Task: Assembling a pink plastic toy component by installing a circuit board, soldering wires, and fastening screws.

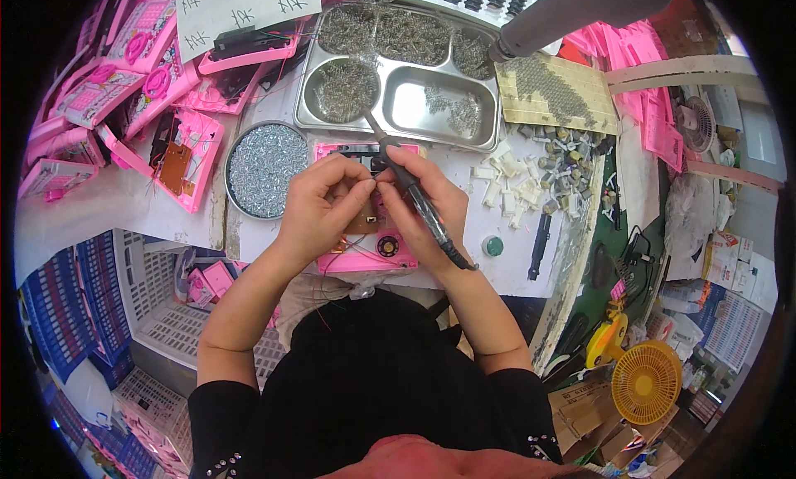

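Observation:
My right hand (435,204) has a dark soldering iron (413,189) lying across its fingers, the thin metal tip toward the steel tray and the cord trailing past my wrist. Its thumb and forefinger come close to those of my left hand (327,199). The left fingers are pinched together on something too small to make out. Both hands are over an open pink plastic case (338,264), which holds a brown circuit board (362,223) and a small round black part (387,246). My hands hide much of the case.
Behind the hands stands a steel compartment tray (394,136) of small springs. Left are a round dish of screws (267,170) and stacked pink cases (192,160). White and grey parts (531,176) lie right, near a green-capped jar (492,246). A grey cylindrical tool (572,19) juts overhead.

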`<state>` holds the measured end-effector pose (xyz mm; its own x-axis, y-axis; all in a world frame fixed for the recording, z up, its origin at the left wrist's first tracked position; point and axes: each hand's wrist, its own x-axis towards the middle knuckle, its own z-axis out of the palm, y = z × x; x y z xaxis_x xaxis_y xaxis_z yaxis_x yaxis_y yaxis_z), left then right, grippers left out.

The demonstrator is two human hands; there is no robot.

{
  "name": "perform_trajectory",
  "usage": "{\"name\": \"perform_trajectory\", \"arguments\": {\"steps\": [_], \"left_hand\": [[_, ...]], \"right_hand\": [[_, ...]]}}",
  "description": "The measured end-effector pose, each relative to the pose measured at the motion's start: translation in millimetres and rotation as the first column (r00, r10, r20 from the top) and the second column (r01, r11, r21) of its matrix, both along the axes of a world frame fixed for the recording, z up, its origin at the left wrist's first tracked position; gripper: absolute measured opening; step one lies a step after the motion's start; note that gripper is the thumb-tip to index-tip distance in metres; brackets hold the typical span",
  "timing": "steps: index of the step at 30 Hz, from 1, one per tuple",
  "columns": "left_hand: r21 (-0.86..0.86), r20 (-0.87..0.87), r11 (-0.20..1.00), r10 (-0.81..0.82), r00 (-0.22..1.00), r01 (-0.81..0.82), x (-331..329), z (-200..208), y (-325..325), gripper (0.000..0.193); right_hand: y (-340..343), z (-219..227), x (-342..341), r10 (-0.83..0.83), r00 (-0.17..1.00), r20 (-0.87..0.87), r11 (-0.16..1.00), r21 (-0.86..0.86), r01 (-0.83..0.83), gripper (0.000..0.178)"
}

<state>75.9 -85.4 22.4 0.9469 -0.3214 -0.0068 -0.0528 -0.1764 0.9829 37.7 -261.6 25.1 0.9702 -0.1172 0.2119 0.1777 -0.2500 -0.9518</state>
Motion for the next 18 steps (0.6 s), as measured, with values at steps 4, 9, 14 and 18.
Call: {"name": "perform_trajectory", "arguments": {"steps": [4, 9, 14, 18], "left_hand": [[0.067, 0.127, 0.998, -0.026, 0.992, 0.018, 0.9, 0.6, 4.9, 0.005], [0.225, 0.255, 0.974, -0.019, 0.967, -0.040, -3.3, 8.7, 3.3, 0.009], [0.326, 0.489, 0.944, -0.131, 0.862, -0.042, -3.8, 6.0, 0.4, 0.013], [0.368, 0.378, 0.930, -0.136, 0.916, -0.014, -4.3, 10.4, 3.6, 0.010]], "right_hand": [[-6.8, -1.7, -4.9, 0.003, 1.000, 0.004, 0.998, -0.056, -0.002, 0.043], [-5.3, 7.3, -7.9, -0.029, 0.998, -0.053, 0.999, 0.020, 0.030, 0.047], [-2.7, 5.9, 6.0, 0.032, 0.984, 0.173, 0.989, -0.150, -0.006, 0.049], [-0.8, 1.7, 9.2, 0.106, 0.909, 0.403, 0.947, -0.320, 0.031, 0.048]]}}
